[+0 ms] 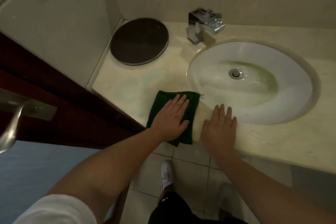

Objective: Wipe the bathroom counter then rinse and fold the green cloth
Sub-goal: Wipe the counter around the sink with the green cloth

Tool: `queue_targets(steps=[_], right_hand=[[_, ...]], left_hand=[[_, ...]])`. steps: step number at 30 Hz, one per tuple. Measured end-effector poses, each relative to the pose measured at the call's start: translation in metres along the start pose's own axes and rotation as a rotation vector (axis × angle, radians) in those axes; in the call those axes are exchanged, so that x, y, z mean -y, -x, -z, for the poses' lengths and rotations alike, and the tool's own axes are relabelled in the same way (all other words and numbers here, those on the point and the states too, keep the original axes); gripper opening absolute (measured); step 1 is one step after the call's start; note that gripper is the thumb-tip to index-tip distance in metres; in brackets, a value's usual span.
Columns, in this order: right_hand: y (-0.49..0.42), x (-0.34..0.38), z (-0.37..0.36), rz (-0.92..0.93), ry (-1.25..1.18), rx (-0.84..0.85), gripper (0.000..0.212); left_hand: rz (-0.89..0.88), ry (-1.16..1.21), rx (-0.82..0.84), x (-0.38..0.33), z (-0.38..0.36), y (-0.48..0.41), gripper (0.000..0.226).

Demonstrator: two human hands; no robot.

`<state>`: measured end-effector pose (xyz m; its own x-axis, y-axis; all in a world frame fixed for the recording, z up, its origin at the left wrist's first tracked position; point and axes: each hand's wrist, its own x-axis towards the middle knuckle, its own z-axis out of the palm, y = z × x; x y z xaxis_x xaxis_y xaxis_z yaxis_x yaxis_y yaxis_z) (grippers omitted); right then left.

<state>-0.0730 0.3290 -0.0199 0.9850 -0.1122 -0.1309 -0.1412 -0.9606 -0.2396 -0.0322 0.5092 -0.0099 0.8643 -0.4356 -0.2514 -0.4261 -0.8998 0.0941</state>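
Left hand [171, 117] lies flat, fingers spread, pressing on the green cloth [160, 103] at the desk's [272, 142] front edge, left of the sink [254, 82]. Right hand [219, 127] rests open, palm down, on bare desk just beside the cloth, gripping nothing. A dark round plate [139, 41] sits near the faucet [203, 25].

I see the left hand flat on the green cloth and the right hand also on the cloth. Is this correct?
Not quite. In the head view the left hand lies flat on the green cloth, but the right hand rests on the bare counter beside it.
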Motion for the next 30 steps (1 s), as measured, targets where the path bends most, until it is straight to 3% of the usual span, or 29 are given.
queue_targets(steps=[4, 7, 10, 15, 19, 22, 27, 30], right_hand=[[0.001, 0.010, -0.001, -0.059, 0.104, -0.031, 0.065], [-0.003, 0.014, -0.004, -0.089, 0.113, -0.045, 0.062], [-0.004, 0.018, -0.007, -0.117, 0.106, -0.061, 0.063], [-0.010, 0.042, -0.009, -0.223, 0.054, -0.087, 0.064], [-0.019, 0.077, -0.019, -0.302, 0.004, -0.135, 0.060], [-0.022, 0.085, -0.022, -0.347, -0.006, -0.165, 0.063], [-0.026, 0.120, -0.036, -0.131, 0.049, -0.097, 0.069], [-0.027, 0.129, -0.036, -0.157, 0.051, -0.082, 0.071]], left_hand=[[0.086, 0.017, -0.029, 0.093, 0.004, 0.010, 0.072], [0.147, 0.053, -0.067, 0.120, 0.008, 0.006, 0.073], [0.181, 0.087, -0.071, 0.098, 0.009, 0.002, 0.075], [-0.033, 0.120, -0.062, 0.012, -0.007, 0.010, 0.075], [-0.056, 0.094, -0.078, 0.017, -0.014, 0.024, 0.073], [0.119, 0.190, -0.105, 0.057, -0.015, 0.039, 0.074], [0.584, 0.184, -0.148, 0.123, -0.017, 0.053, 0.077], [0.777, 0.264, -0.168, 0.149, -0.012, 0.042, 0.077]])
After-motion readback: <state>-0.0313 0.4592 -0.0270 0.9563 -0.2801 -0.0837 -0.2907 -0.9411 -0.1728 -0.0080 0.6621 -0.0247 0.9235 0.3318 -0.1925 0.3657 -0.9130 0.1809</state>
